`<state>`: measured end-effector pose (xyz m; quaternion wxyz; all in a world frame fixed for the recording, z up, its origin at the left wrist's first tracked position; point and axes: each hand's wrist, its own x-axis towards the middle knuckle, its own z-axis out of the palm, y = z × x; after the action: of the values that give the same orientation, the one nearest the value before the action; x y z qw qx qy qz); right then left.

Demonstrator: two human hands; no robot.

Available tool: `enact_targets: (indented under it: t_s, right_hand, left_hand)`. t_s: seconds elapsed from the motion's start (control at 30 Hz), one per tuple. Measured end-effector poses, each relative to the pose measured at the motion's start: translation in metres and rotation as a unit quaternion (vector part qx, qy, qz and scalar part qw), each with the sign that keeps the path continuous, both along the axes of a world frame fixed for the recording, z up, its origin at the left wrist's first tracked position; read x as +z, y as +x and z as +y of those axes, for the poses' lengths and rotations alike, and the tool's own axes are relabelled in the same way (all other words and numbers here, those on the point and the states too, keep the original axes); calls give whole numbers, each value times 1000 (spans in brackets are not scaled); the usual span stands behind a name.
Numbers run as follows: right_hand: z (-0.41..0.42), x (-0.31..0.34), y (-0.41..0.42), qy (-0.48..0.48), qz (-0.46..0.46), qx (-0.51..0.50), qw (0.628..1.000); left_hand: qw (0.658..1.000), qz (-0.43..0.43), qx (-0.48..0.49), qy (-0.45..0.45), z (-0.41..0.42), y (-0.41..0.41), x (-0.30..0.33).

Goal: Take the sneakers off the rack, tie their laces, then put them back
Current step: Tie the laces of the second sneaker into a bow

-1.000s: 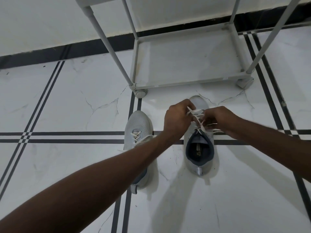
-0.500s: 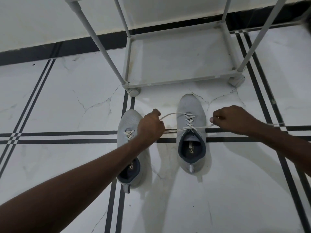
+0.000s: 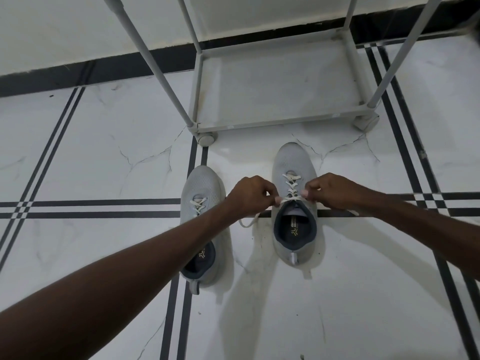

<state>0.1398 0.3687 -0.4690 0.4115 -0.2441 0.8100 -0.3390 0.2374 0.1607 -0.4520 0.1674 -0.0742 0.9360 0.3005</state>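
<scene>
Two light grey sneakers with dark blue linings stand on the white floor, toes toward the rack. The right sneaker [image 3: 294, 162] has white laces [image 3: 291, 183] crossed up its front. My left hand [image 3: 249, 194] pinches one lace end just left of the shoe's collar, and a loose tail [image 3: 250, 221] trails below it onto the floor. My right hand [image 3: 330, 190] pinches the other lace end at the collar's right side. The left sneaker [image 3: 201, 185] lies partly under my left forearm, its laces [image 3: 198, 206] loose.
A pale grey shoe rack [image 3: 275, 122] on small wheels stands just beyond the sneakers, its bottom shelf bare and its slanted poles rising out of view. Behind it runs a white wall with a black skirting [image 3: 104, 66]. Black double lines cross the floor tiles.
My hands, pulled wide apart with the lace ends half a second ago, have come back together at the right sneaker's collar. The view has shifted slightly.
</scene>
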Motion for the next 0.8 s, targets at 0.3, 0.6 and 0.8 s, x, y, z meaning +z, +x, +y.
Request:
enact_targets:
  t_s: [0.3, 0.6, 0.8]
  right_hand:
    - [27, -24, -19, 63, 81, 101, 990]
    - [32, 9, -4, 74, 237, 91, 964]
    - [33, 37, 19, -111, -109, -129, 979]
  left_hand:
    - [997, -78, 11, 19, -8, 29, -30]
    - [933, -119, 190, 282, -31, 45, 4]
    - [857, -106, 192, 465, -33, 19, 41]
